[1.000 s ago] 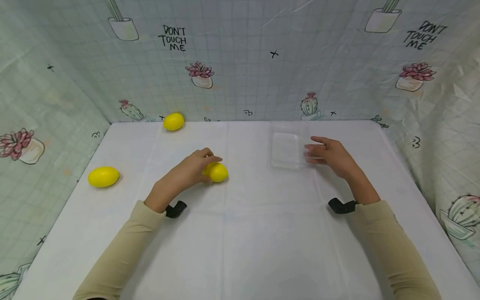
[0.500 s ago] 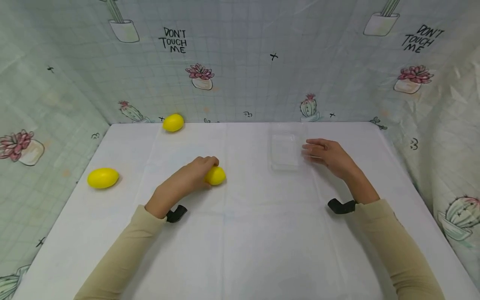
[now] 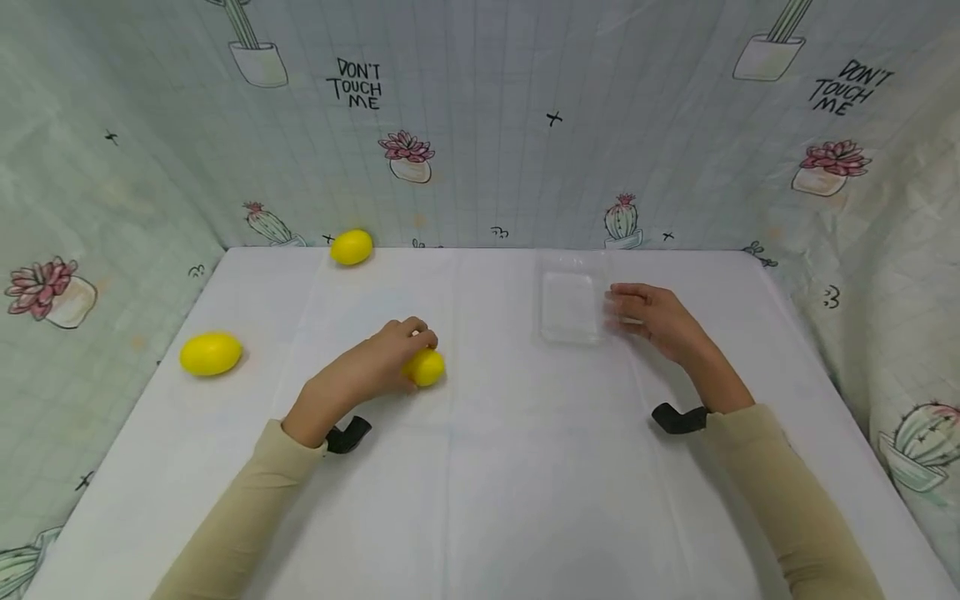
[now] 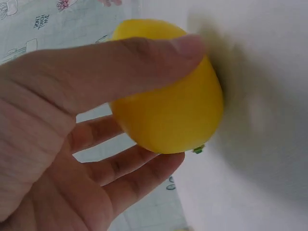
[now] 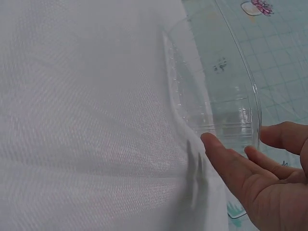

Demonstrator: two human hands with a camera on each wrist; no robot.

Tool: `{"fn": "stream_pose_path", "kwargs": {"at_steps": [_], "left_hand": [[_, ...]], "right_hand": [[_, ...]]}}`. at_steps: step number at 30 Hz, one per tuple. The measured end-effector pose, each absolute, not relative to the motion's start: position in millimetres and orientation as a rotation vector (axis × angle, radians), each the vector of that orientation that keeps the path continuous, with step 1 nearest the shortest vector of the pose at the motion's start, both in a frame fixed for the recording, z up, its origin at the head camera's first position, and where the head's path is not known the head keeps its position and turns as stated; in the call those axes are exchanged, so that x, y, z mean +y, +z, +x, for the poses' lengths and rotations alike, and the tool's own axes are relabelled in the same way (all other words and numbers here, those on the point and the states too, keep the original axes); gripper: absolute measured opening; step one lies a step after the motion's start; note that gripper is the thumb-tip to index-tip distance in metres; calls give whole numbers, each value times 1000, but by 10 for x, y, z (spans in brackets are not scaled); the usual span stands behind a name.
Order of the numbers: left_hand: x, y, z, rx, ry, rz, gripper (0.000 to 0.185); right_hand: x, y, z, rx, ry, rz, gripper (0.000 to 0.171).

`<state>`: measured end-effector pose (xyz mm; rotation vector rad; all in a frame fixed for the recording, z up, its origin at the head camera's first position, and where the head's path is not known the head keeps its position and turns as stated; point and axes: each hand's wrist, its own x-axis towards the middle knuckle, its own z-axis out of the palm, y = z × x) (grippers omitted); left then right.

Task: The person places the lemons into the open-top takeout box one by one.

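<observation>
My left hand [image 3: 375,364] holds a yellow lemon [image 4: 168,115] between thumb and fingers, close over the white table. A small green stem end shows on the lemon's underside in the left wrist view. To the right, my right hand [image 3: 660,323] reaches to the side of a clear plastic container [image 3: 572,307]. In the right wrist view its fingers [image 5: 226,161] lie along the container's outer wall, and the thumb is right at the rim. Nothing shows inside the container.
A second lemon [image 3: 211,354] lies near the left edge of the table [image 3: 525,483]. Another lemon [image 3: 352,247] sits at the back edge, by the patterned curtain [image 3: 480,125]. Curtain also borders both sides. Black wrist mounts [image 3: 678,418] stick out from the sleeves.
My left hand has brought the lemon a little nearer to me and slightly left. The right hand's fingers have drawn closer together at the container, which stays about where it was.
</observation>
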<state>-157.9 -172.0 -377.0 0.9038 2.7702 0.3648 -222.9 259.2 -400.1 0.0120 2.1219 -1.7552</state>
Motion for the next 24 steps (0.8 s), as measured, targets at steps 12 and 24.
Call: {"fn": "stream_pose_path", "kwargs": {"at_steps": [12,24], "left_hand": [[-1661,-3844,-1596,2921,473,940,61],[-1487,-3783,-1685,3005,635,973,60]], "right_hand": [[2564,-4051,-2209,2111,-1819,23,53],[2579,-4067,-2185,2037,-1894,23,58]]}}
